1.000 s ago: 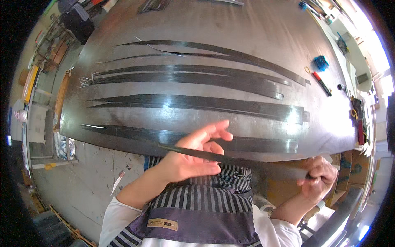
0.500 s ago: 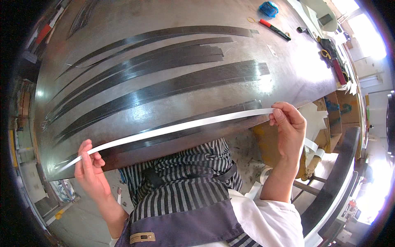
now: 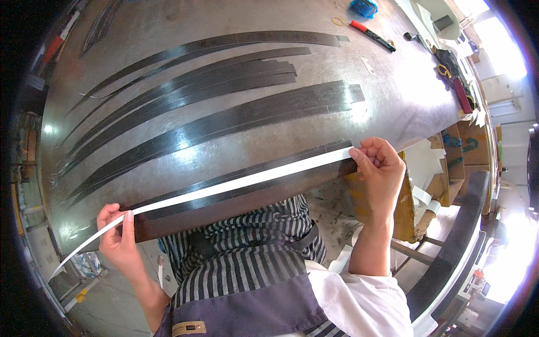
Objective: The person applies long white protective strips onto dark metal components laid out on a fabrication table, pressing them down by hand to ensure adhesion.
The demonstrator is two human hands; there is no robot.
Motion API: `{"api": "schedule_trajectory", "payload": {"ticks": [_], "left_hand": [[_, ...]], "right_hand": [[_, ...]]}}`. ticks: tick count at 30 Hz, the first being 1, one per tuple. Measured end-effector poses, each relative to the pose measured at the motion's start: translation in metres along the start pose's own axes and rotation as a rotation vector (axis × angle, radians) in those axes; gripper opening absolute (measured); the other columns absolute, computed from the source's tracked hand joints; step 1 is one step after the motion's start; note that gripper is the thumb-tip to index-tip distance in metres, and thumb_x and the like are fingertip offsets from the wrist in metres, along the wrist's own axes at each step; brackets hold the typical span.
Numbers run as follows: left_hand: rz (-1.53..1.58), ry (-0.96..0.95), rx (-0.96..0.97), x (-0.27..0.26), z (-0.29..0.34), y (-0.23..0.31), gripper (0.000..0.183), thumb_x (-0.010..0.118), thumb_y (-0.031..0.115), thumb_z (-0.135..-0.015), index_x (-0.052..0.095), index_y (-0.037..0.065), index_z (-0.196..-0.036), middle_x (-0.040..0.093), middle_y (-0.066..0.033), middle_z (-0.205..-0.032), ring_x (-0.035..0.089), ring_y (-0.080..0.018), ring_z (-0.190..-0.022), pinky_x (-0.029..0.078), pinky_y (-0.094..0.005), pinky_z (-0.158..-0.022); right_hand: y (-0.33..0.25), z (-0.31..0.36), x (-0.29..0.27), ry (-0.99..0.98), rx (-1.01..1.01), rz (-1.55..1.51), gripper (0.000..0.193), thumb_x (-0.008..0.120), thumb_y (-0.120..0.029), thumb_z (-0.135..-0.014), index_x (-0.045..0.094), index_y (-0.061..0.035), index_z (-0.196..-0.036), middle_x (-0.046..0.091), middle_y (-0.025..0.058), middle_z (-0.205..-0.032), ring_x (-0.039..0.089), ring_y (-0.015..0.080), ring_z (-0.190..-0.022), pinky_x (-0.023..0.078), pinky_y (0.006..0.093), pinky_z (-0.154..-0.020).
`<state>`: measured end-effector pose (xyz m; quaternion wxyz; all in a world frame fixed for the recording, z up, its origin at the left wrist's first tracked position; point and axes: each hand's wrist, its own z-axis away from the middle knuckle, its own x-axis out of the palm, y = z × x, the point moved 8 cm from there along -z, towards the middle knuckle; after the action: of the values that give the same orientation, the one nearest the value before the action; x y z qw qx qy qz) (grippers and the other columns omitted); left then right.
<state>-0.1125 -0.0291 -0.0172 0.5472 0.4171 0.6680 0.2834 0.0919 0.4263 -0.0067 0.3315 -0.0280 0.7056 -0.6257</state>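
Observation:
A long white strip (image 3: pixel 241 184) stretches between my two hands over the near edge of the metal-topped table (image 3: pixel 236 132). Its right end is pinched by my right hand (image 3: pixel 379 160), thumb on top. My left hand (image 3: pixel 119 233) pinches it nearer the other end, and the loose tail droops past the table's left corner. Under and along the white strip lie dark strips (image 3: pixel 314 150), partly covered by it. Whether the white strip touches them along its whole length I cannot tell.
Farther back lie several groups of long dark strips (image 3: pixel 236 109). A red and black marker (image 3: pixel 373 36), a blue crumpled bundle (image 3: pixel 364 8) and yellow-handled scissors (image 3: pixel 443 70) lie at the far right. Cardboard boxes (image 3: pixel 471 143) stand beyond the right edge.
Both hands have shifted slightly left with the white strip. The left hand now grips farther in from its end, so a longer tail hangs out. The strip lies lower and straighter over the dark strips.

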Motion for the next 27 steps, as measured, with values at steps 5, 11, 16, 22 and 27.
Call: {"api": "schedule_trajectory", "payload": {"ticks": [5, 11, 16, 22, 27], "left_hand": [[-0.006, -0.013, -0.029, -0.003, 0.001, 0.0, 0.004, 0.067, -0.003, -0.088, 0.065, -0.007, -0.088, 0.059, -0.009, -0.114, 0.056, -0.0131, -0.097, 0.045, -0.0254, -0.084], [-0.027, -0.023, -0.025, -0.002, 0.001, 0.0, 0.005, 0.067, -0.003, -0.088, 0.065, -0.007, -0.089, 0.059, -0.0089, -0.114, 0.056, -0.013, -0.097, 0.045, -0.0252, -0.084], [-0.017, -0.033, -0.065, 0.001, 0.0, 0.001, 0.006, 0.068, -0.003, -0.088, 0.065, -0.007, -0.087, 0.059, -0.0079, -0.115, 0.056, -0.0131, -0.099, 0.045, -0.0251, -0.087], [-0.122, -0.002, -0.019, -0.008, 0.004, 0.002, 0.007, 0.072, -0.003, -0.083, 0.067, -0.005, -0.087, 0.062, -0.0056, -0.11, 0.058, -0.0135, -0.095, 0.046, -0.0258, -0.088], [-0.052, 0.022, 0.086, -0.003, -0.002, 0.012, 0.011, 0.076, -0.004, -0.077, 0.07, -0.003, -0.086, 0.064, -0.0087, -0.107, 0.063, -0.0171, -0.09, 0.051, -0.0288, -0.083]], "right_hand": [[-0.001, -0.002, 0.001, 0.007, -0.016, 0.036, 0.016, 0.078, -0.003, -0.081, 0.066, 0.0009, -0.092, 0.062, -0.0013, -0.07, 0.05, 0.0023, -0.058, 0.04, 0.0187, -0.049], [0.002, -0.003, -0.001, 0.002, 0.02, 0.027, 0.016, 0.079, -0.003, -0.081, 0.067, 0.0007, -0.091, 0.062, -0.001, -0.07, 0.051, 0.0025, -0.059, 0.041, 0.0187, -0.05], [0.001, -0.004, 0.0, 0.002, 0.057, 0.024, 0.015, 0.078, -0.002, -0.081, 0.067, 0.0, -0.091, 0.064, -0.0008, -0.072, 0.052, 0.0029, -0.058, 0.04, 0.0187, -0.049], [-0.009, -0.002, 0.007, -0.024, 0.022, 0.078, 0.014, 0.076, 0.0, -0.081, 0.068, -0.0015, -0.092, 0.064, -0.0011, -0.073, 0.052, 0.0026, -0.059, 0.038, 0.0179, -0.049], [-0.007, -0.001, 0.004, 0.003, -0.005, 0.132, 0.012, 0.076, -0.002, -0.082, 0.069, -0.0033, -0.092, 0.063, -0.0023, -0.073, 0.05, 0.0022, -0.06, 0.036, 0.0173, -0.05]]}}
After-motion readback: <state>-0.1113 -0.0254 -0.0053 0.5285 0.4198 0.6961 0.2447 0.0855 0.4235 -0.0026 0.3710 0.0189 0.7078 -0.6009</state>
